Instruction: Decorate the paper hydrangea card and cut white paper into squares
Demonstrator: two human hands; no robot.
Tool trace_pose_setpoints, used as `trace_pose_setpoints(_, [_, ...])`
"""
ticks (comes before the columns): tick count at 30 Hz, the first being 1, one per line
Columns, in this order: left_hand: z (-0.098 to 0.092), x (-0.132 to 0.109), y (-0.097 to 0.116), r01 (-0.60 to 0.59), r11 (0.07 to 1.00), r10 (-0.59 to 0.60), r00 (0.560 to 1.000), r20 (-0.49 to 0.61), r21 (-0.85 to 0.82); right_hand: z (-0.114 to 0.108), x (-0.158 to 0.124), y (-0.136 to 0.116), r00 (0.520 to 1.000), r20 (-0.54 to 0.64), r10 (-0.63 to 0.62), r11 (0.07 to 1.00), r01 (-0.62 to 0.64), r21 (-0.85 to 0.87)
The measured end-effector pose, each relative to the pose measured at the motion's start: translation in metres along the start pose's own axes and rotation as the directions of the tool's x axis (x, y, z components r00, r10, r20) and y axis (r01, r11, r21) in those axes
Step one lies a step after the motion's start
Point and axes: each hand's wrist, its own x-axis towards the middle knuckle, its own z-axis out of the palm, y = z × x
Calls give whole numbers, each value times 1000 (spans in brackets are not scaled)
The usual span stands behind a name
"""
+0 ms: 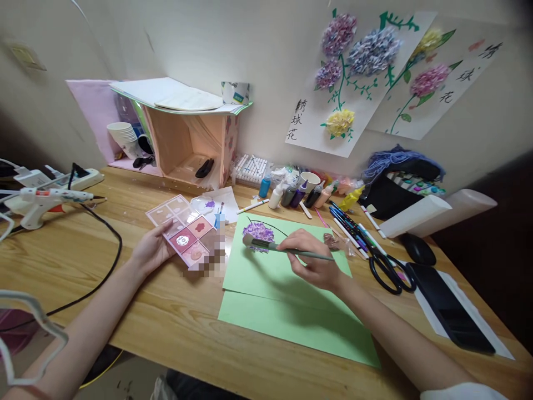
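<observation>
My right hand (313, 256) is closed around a grey-handled brush (287, 250), whose tip rests by a purple painted flower (259, 231) on a light green sheet of paper (287, 300). My left hand (152, 250) rests on the wooden table and holds the near edge of a pink paint palette (183, 229) with several square wells. Part of the palette's near corner is blurred out.
A white glue gun (39, 201) and black cable lie at the left. Paint bottles (291, 193), markers (347, 224), black scissors (387, 269), a phone (447, 306) and a wooden box shelf (187, 144) crowd the back and right. Paper flower posters hang on the wall.
</observation>
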Motion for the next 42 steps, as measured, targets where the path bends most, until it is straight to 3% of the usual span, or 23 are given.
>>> trace_pose_setpoints(4, [1, -1, -2, 13, 999, -13, 1000, 0, -50, 15, 20, -6, 996, -69, 58, 998, -56, 31])
trace_pose_setpoints(6, [2, -2, -3, 14, 998, -14, 1000, 5, -57, 24, 31, -9, 996, -46, 82, 995, -79, 64])
trace_pose_setpoints(13, [5, -7, -9, 30, 999, -32, 997, 74, 21, 51, 58, -9, 960, 272, 62, 976, -116, 186])
trace_pose_setpoints(17, [6, -9, -11, 51, 999, -53, 992, 111, 15, 51, 62, -6, 970, 225, 88, 974, -132, 184])
trace_pose_setpoints(24, [0, -7, -11, 88, 996, -83, 975, 205, -16, 46, 64, -4, 961, 275, 32, 976, -90, 201])
trace_pose_setpoints(27, [-2, -6, -11, 72, 997, -68, 981, 184, -17, 42, 61, -2, 947, 321, -3, 978, -63, 196])
trace_pose_setpoints(32, [0, -8, -10, 119, 992, -110, 970, 219, -31, 35, 60, 0, 959, 283, -1, 981, -54, 185])
trace_pose_setpoints(35, [0, -7, -10, 107, 994, -102, 981, 165, -19, 33, 60, -1, 944, 330, -16, 982, -47, 183])
trace_pose_setpoints(39, [1, -7, -9, 116, 993, -112, 987, 116, -24, 32, 57, -1, 969, 215, 126, 966, -169, 196])
trace_pose_setpoints(42, [1, -8, -8, 122, 992, -116, 984, 135, -37, 33, 53, 6, 929, 84, 360, 844, -363, 395])
